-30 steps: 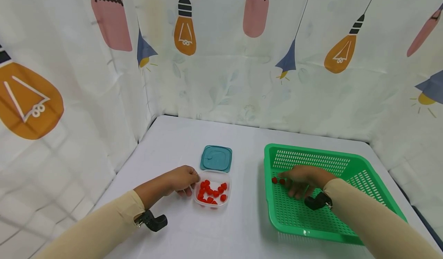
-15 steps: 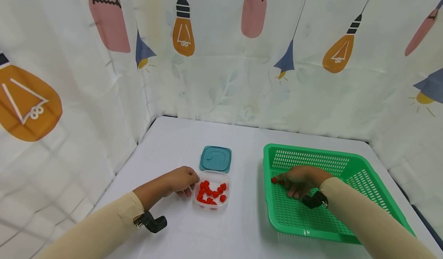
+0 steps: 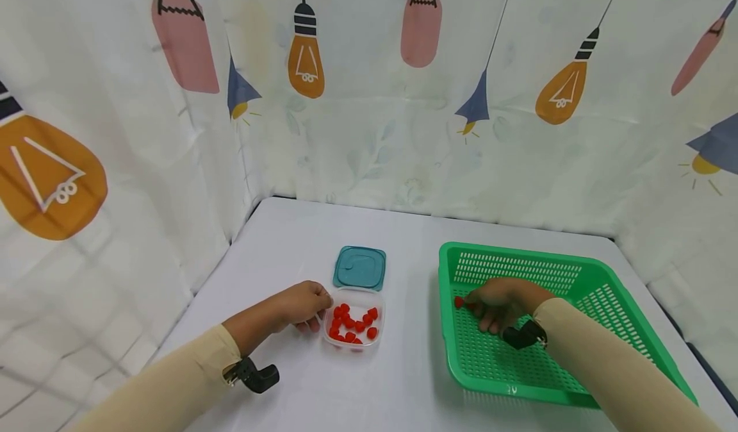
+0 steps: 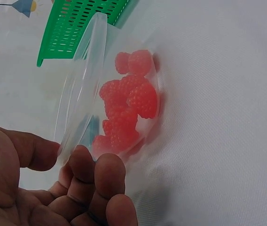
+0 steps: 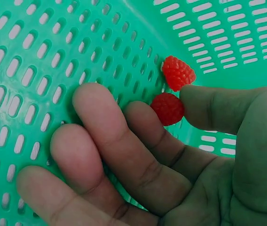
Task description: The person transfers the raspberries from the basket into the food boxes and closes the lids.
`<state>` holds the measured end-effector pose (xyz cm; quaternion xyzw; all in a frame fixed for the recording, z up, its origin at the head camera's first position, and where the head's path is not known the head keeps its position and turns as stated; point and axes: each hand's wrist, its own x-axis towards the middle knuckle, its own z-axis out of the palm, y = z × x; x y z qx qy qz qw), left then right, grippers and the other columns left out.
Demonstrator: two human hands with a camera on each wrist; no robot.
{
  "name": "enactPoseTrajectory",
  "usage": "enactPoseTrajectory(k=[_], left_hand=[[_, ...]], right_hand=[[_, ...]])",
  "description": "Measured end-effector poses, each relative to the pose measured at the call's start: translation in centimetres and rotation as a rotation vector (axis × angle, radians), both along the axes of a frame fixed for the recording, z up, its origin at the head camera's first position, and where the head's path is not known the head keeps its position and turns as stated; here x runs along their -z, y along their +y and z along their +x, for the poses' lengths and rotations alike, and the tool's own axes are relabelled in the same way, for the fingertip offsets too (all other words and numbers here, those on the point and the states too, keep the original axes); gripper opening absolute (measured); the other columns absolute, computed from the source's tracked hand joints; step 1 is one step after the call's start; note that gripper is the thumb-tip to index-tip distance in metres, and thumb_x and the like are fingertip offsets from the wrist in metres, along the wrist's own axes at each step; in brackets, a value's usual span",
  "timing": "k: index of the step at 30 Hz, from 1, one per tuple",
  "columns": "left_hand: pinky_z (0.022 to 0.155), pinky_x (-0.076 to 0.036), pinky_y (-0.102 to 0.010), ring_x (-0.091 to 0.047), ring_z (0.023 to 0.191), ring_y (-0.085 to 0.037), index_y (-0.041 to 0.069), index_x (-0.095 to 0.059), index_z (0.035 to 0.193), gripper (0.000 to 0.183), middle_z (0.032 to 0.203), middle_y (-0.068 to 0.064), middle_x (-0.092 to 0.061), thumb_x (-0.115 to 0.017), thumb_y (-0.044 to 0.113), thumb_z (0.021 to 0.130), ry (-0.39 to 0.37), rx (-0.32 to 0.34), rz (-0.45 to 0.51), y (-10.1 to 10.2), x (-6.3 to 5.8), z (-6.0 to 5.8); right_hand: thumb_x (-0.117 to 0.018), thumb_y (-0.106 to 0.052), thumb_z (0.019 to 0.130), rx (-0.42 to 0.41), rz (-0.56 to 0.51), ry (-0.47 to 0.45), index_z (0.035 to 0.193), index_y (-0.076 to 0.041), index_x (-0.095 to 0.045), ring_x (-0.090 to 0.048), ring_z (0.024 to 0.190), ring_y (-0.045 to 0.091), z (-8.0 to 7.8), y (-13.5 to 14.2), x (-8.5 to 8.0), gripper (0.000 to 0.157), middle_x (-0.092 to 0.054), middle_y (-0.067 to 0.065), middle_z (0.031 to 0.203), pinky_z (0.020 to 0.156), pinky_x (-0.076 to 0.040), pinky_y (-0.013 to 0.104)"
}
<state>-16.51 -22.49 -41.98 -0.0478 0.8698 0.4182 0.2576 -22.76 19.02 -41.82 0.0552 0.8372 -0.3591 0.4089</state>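
Observation:
My left hand (image 3: pixel 305 304) pinches the near-left rim of a clear plastic container (image 4: pixel 92 56) between thumb and fingers. Several red raspberries (image 4: pixel 119 110) lie inside it, seen through its wall in the left wrist view. Over in the green basket (image 3: pixel 530 251), my right hand (image 3: pixel 498 300) has thumb and index finger on either side of a raspberry (image 5: pixel 167 109), pinching it. A second raspberry (image 5: pixel 178 73) lies just beyond the thumb tip, by the basket's left wall. The other right fingers are loosely bent over the perforated floor.
A teal square lid (image 3: pixel 360 267) lies flat on the white table (image 3: pixel 406 355), right behind the container. The basket's raised walls surround the right hand. Patterned curtains (image 3: pixel 369 143) hang behind the table and along its left side.
My right thumb and index finger have come together on the nearer raspberry, which is now mostly hidden in the head view. My left hand stays on the container's rim.

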Motion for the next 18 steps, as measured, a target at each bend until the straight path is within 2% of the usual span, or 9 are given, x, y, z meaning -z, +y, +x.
enactPoseTrajectory(k=[10,18], left_hand=[[0.064,-0.053,-0.033,-0.063,0.071,-0.026,0.004,-0.062,0.106,0.017,0.088,-0.011,-0.062,-0.06,0.021,0.102,-0.003,-0.007,-0.005,0.05,0.05,0.09],[0.064,-0.053,-0.033,-0.064,0.071,-0.025,0.005,-0.061,0.106,0.018,0.088,-0.011,-0.062,-0.06,0.022,0.102,-0.003,0.005,-0.009,0.02,0.09,-0.24]], right_hand=[[-0.056,-0.032,0.101,-0.006,-0.028,-0.007,0.096,0.002,-0.062,-0.059,0.064,0.023,0.23,0.1,-0.14,0.034,-0.067,0.015,0.079,0.062,-0.054,0.039],[-0.056,-0.032,0.101,-0.02,-0.039,0.016,0.102,0.003,-0.062,-0.061,0.066,0.025,0.22,0.54,-0.18,0.036,-0.068,0.018,0.082,0.063,-0.056,0.041]])
